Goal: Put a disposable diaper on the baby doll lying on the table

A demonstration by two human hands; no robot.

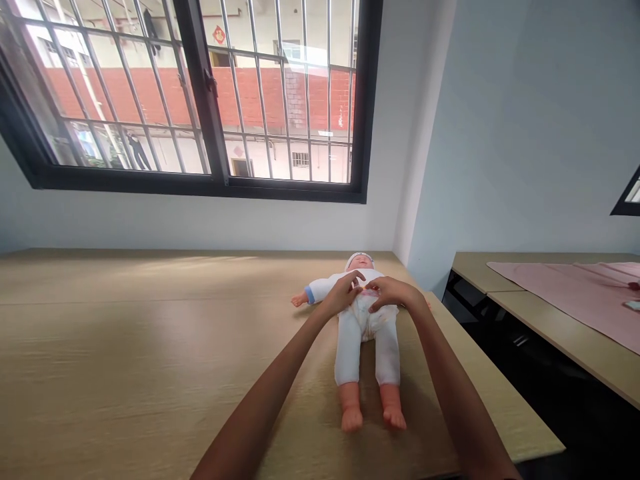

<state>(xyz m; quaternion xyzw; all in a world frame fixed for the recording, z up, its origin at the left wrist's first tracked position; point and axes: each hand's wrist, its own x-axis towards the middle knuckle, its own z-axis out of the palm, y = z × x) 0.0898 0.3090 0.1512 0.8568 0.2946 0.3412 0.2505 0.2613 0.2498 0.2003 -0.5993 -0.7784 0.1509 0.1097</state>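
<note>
A baby doll lies on its back on the wooden table, its head toward the wall and its bare feet toward me. It wears a white cap, a white body with a blue cuff, and a white diaper around its hips. My left hand rests at the left side of the doll's waist, fingers apart and curved over the belly. From the right, my right hand touches the diaper's upper edge, its fingers spread. Neither hand visibly holds anything.
Behind the table stand a wall and a barred window with a dark frame. Across a dark gap on the right is another table with a pink cloth. The doll's table has its right edge near my right forearm.
</note>
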